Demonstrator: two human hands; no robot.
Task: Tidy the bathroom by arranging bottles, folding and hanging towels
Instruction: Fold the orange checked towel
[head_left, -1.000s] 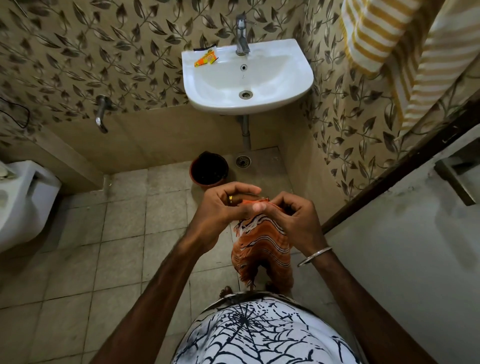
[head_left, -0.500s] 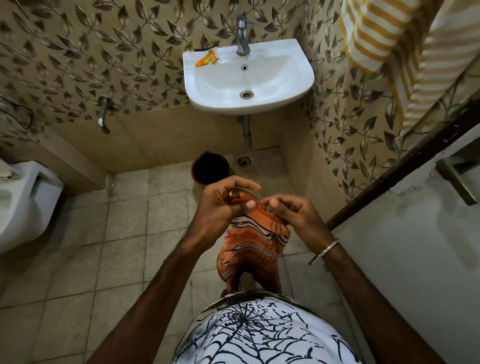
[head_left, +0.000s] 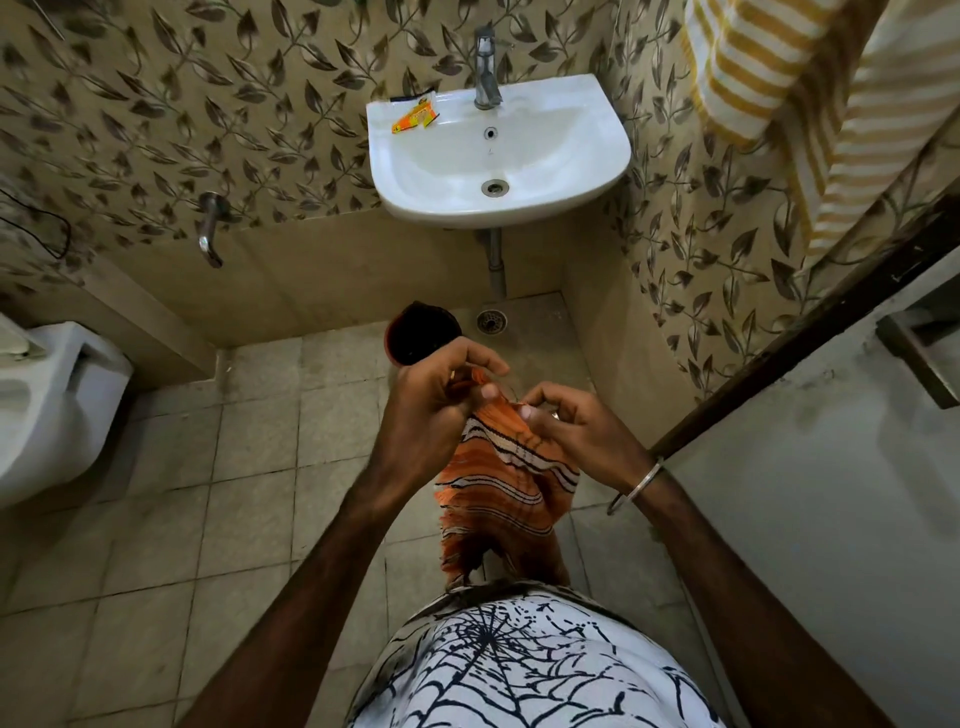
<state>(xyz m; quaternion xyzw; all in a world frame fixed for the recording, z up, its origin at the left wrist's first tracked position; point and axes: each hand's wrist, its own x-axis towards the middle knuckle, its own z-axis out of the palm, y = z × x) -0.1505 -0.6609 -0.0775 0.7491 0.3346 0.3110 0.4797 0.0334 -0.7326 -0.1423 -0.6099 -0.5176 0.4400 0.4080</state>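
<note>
Left hand (head_left: 434, 400) and right hand (head_left: 574, 428) each pinch the top edge of the orange striped towel (head_left: 506, 493), which hangs at frame centre; yellow striped towel (head_left: 769, 98) hangs at 1 o'clock; sink (head_left: 498, 156) at 12 o'clock

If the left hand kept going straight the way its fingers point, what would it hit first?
The left hand pinches the orange striped towel, fingers pointing right toward the right hand. It would probably meet that hand's fingertips first, though depth is hard to judge.

Orange towel (head_left: 501, 488) black-white striped; hung towel (head_left: 769, 78) yellow-white striped; white sink (head_left: 597, 156).
</note>
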